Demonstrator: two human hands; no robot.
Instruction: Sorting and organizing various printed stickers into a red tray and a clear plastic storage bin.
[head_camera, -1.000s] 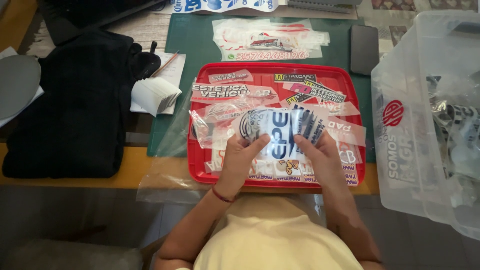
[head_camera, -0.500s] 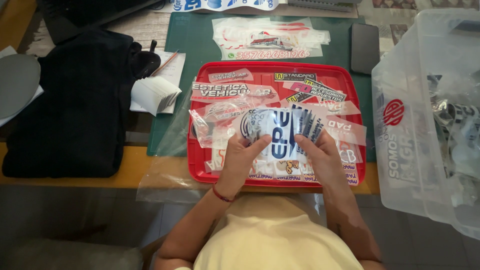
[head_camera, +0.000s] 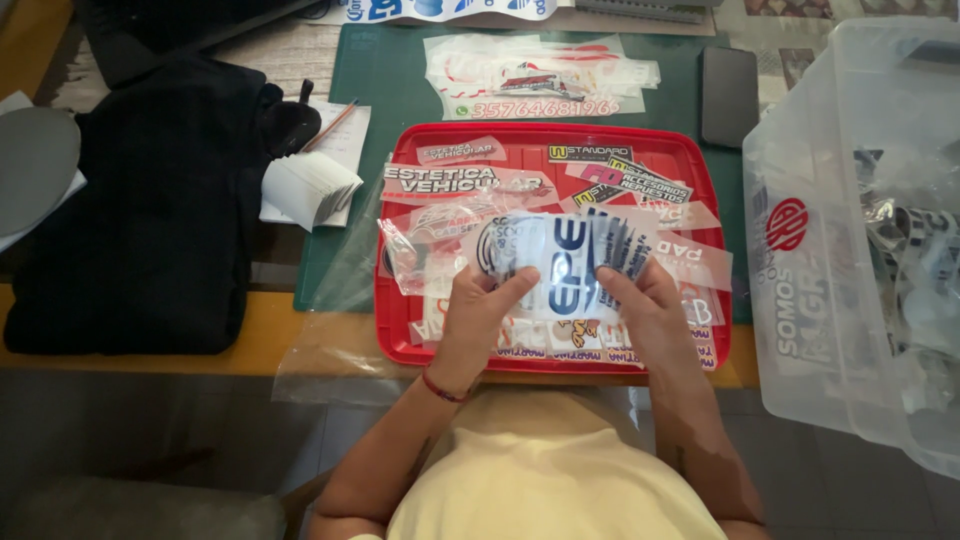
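Stickers (head_camera: 575, 262) fanned over red tray (head_camera: 392, 310); left hand (head_camera: 480, 305), right hand (head_camera: 640, 300) grasping them

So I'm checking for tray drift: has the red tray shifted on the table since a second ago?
No. The red tray sits as before against the green mat and the table's front edge.

wooden table (head_camera: 120, 362) | green mat (head_camera: 385, 95) | black cloth (head_camera: 150, 200) | clear bin (head_camera: 860, 230) | red tray (head_camera: 700, 180)

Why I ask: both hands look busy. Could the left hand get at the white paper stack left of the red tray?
Probably yes. The left hand holds a fanned bundle of stickers over the red tray; the white paper stack lies uncovered nearby, but the hand must let go first.
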